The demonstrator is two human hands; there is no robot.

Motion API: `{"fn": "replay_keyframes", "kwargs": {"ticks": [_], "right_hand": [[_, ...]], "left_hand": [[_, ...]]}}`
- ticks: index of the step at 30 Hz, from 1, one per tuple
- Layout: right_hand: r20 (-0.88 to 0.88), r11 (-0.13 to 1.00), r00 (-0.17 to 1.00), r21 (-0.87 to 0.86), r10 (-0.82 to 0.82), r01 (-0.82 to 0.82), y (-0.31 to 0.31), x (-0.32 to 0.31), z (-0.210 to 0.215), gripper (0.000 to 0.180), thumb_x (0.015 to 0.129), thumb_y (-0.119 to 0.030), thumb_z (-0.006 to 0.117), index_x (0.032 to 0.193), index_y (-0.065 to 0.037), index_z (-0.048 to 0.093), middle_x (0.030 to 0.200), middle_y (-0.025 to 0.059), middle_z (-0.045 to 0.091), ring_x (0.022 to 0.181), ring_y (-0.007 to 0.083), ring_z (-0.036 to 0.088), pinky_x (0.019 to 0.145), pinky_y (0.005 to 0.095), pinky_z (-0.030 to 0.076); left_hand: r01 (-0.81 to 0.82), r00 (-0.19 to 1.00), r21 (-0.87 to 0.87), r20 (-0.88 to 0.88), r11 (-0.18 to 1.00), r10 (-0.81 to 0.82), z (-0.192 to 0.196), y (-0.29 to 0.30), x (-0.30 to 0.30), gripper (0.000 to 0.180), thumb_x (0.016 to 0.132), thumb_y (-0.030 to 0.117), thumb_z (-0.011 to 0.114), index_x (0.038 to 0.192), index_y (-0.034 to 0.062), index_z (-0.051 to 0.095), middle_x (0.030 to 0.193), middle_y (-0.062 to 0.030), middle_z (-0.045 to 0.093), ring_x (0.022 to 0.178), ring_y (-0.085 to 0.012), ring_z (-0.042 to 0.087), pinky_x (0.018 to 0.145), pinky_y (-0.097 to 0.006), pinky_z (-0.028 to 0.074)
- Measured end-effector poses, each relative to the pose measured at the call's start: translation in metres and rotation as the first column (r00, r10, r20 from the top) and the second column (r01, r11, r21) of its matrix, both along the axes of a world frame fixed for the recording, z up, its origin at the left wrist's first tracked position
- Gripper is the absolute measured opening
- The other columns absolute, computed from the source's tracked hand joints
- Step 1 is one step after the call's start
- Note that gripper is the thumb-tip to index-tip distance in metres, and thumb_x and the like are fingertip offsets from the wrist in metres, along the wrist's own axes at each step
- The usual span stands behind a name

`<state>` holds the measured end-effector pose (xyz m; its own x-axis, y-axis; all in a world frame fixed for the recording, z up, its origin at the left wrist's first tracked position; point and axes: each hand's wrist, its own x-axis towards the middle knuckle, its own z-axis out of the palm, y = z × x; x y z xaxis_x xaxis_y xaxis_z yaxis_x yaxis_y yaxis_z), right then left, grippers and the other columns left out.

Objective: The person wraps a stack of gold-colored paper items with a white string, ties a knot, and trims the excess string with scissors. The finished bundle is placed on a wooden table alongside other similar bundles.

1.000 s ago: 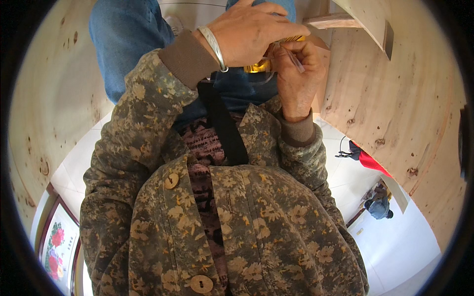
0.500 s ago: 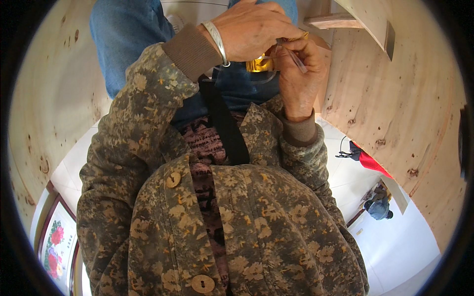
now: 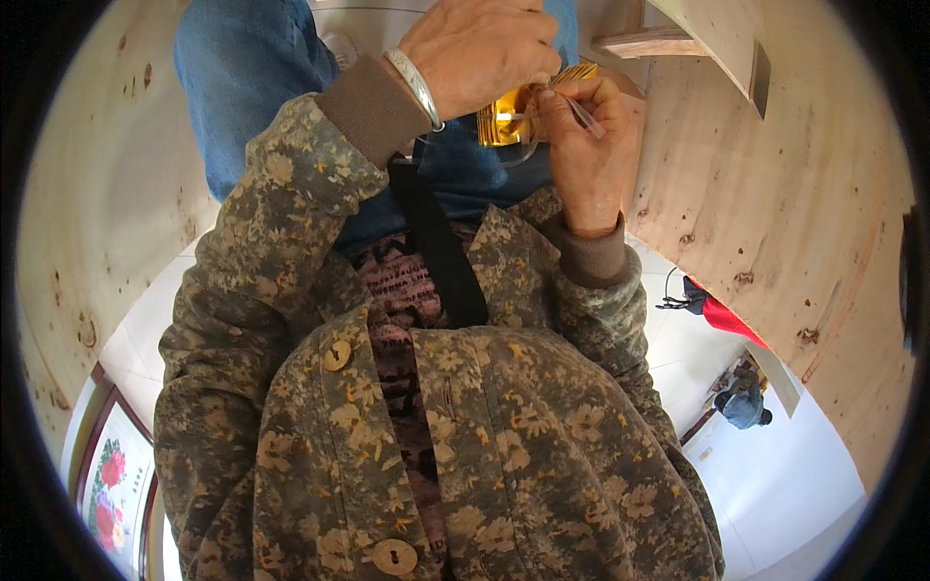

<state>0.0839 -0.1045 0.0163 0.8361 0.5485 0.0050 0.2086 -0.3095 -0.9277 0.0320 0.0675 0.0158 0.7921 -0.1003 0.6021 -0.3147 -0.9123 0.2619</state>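
My right hand (image 3: 593, 155) is closed, with thumb and fingers pinching a clear plastic strip (image 3: 586, 120) whose end sticks out across the fingers. A thin see-through loop hangs below it. My left hand (image 3: 480, 56), with a silver bangle at the wrist, is curled close against the right fingertips; what its fingers hold is hidden. Behind and between the hands is a shiny gold foil bundle (image 3: 500, 122) with pleated edges, partly covered by the fingers. It is over my lap, above the blue jeans (image 3: 242, 87).
Pale plywood panels (image 3: 765, 213) curve up on the right, and another wooden panel (image 3: 116, 184) stands on the left. A wooden ledge (image 3: 651, 43) juts out near the right hand. Lower right, a red and black item (image 3: 722, 315) is near the white floor, with a person (image 3: 744, 407) beyond.
My left hand has shifted slightly up and left, away from the right fingertips. More of the gold foil bundle shows between the hands. The right hand has barely moved.
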Motion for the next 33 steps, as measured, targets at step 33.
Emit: {"fn": "replay_keyframes", "kwargs": {"ticks": [33], "right_hand": [[-0.447, 0.987, 0.889, 0.154, 0.104, -0.038, -0.001, 0.016, 0.015, 0.007, 0.085, 0.004, 0.068, 0.085, 0.001, 0.061, 0.08, 0.0066, 0.067, 0.068, 0.01, 0.061, 0.061, 0.0218, 0.049]], "left_hand": [[-0.111, 0.993, -0.4, -0.067, 0.91, 0.092, 0.006, -0.018, -0.024, 0.008, 0.082, 0.014, 0.065, 0.088, 0.0092, 0.068, 0.083, -0.0026, 0.061, 0.09, -0.0202, 0.059, 0.101, -0.046, 0.038]]}}
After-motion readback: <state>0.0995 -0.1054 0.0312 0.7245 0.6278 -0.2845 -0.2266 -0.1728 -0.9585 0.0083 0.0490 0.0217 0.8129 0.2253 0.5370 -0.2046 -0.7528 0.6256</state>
